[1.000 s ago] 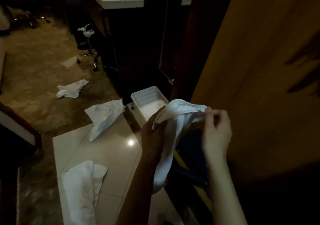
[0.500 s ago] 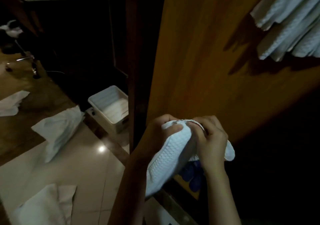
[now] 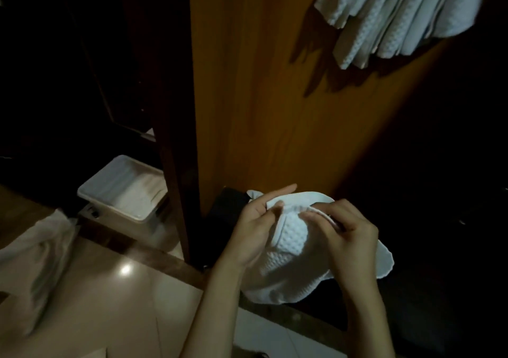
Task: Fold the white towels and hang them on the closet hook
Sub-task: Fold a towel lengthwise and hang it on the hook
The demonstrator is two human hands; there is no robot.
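Observation:
A white waffle-weave towel (image 3: 291, 269) hangs bunched between both hands in front of the open closet. My left hand (image 3: 253, 228) holds its left side, thumb pressed on the top fold. My right hand (image 3: 346, 231) pinches the towel's upper hem from the right. Several white towels (image 3: 398, 13) hang at the top right against the closet's wooden panel (image 3: 261, 82); the hook itself is hidden behind them.
A white plastic bin (image 3: 123, 192) stands on the floor left of the closet frame. Another white towel (image 3: 41, 261) lies blurred on the glossy tiled floor at the left. The closet's inside at the right is dark.
My view has swung right and up toward the closet, bringing the hanging towels more into sight. Both hands shifted their hold to the towel's top hem.

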